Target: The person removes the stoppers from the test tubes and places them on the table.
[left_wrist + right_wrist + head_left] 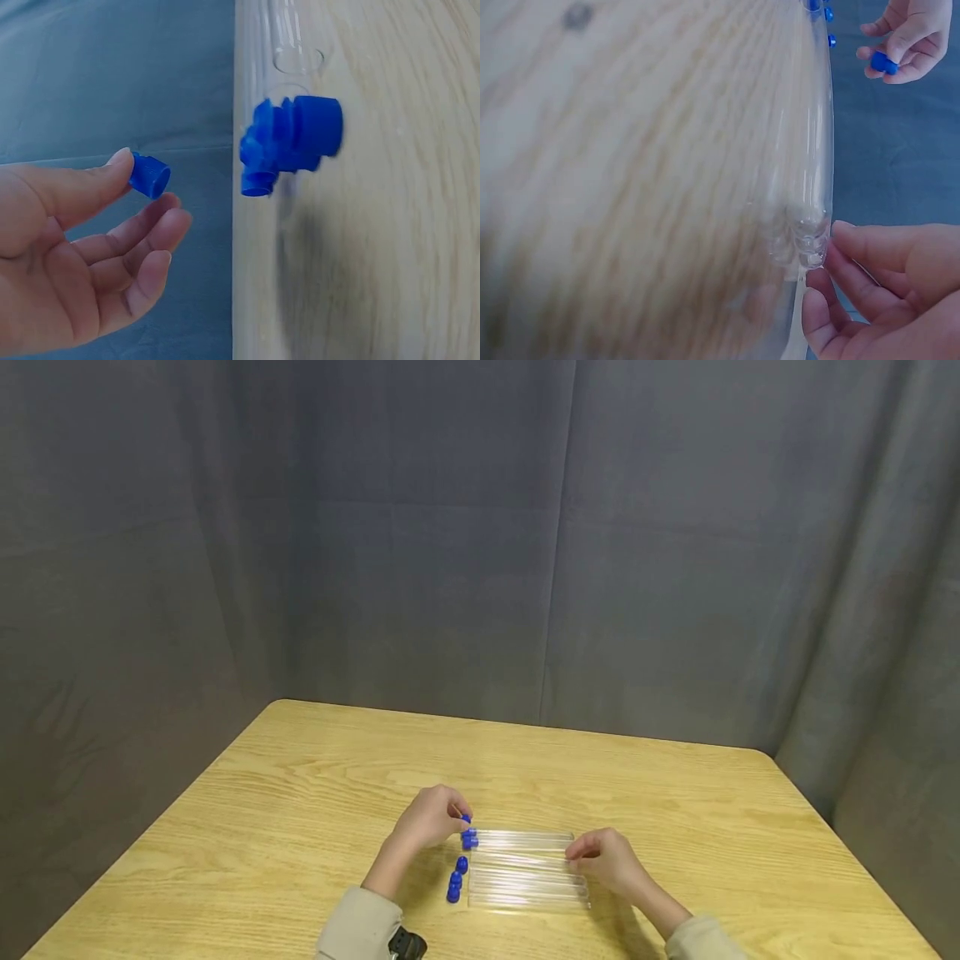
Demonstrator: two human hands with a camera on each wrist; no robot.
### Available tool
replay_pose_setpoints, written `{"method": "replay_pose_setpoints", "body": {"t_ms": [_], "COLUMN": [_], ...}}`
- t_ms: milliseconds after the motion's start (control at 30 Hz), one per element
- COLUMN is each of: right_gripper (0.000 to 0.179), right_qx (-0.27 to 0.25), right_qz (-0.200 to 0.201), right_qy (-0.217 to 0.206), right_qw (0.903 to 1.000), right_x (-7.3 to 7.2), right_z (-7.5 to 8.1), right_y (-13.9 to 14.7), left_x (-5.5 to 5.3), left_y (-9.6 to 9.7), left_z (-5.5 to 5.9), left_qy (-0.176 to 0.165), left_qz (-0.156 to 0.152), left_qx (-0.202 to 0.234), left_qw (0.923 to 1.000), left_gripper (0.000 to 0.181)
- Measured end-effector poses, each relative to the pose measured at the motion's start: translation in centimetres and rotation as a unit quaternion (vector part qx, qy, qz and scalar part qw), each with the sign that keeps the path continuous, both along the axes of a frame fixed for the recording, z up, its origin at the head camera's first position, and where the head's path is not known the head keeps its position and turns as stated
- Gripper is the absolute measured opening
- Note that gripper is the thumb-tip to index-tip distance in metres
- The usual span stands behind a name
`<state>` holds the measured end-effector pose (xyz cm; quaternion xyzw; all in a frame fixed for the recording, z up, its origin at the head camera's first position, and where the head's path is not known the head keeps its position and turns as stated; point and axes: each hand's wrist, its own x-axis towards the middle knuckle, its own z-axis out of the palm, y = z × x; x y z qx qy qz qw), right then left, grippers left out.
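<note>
My left hand pinches a small blue cap between thumb and index finger, with the other fingers loosely bent below it. The cap is held up beyond a cluster of blue caps at the ends of some clear tubes. My right hand is at the right ends of a row of clear tubes. In the right wrist view, its thumb and index fingertips are right beside the rounded tube ends; I cannot tell whether they grip one.
Several loose blue caps stand in a line left of the tubes' open ends. The two farthest tubes have blue caps at their left ends. A wooden table carries everything, with grey curtains around it.
</note>
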<state>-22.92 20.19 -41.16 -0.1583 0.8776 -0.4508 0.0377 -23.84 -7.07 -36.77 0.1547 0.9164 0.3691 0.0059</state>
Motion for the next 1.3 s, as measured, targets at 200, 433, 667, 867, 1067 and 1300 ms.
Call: {"method": "replay_pose_setpoints", "body": {"t_ms": [200, 433, 667, 867, 1067, 1300], "right_gripper": [0.005, 0.004, 0.007, 0.009, 0.009, 0.008], "right_qx": [0.006, -0.003, -0.014, -0.016, -0.019, -0.013], "right_qz": [-0.014, -0.017, -0.004, -0.010, -0.010, -0.023], "right_qy": [-0.001, -0.003, -0.012, -0.025, -0.027, -0.016], "right_qw": [0.9999, 0.9998, 0.9998, 0.9995, 0.9994, 0.9995], "right_x": [0.0, -0.1, -0.1, -0.1, -0.1, -0.4], "right_z": [0.1, 0.1, 0.2, 0.3, 0.2, 0.5], "right_y": [0.1, 0.3, 0.6, 0.6, 0.6, 0.4], "left_x": [-0.6, -1.1, -1.1, -1.0, -0.9, -1.1], "left_y": [0.1, 0.3, 0.6, 0.7, 0.8, 0.8], "left_z": [-0.7, -1.1, -1.4, -1.5, -1.6, -1.8], "left_qy": [-0.015, -0.027, -0.048, -0.048, -0.054, -0.051], "left_qz": [-0.001, -0.005, -0.002, -0.009, -0.006, -0.006], "left_qx": [-0.026, -0.045, -0.067, -0.095, -0.110, -0.121], "left_qw": [0.9995, 0.9986, 0.9966, 0.9943, 0.9924, 0.9913], "left_gripper": [0.006, 0.008, 0.011, 0.012, 0.012, 0.014]}}
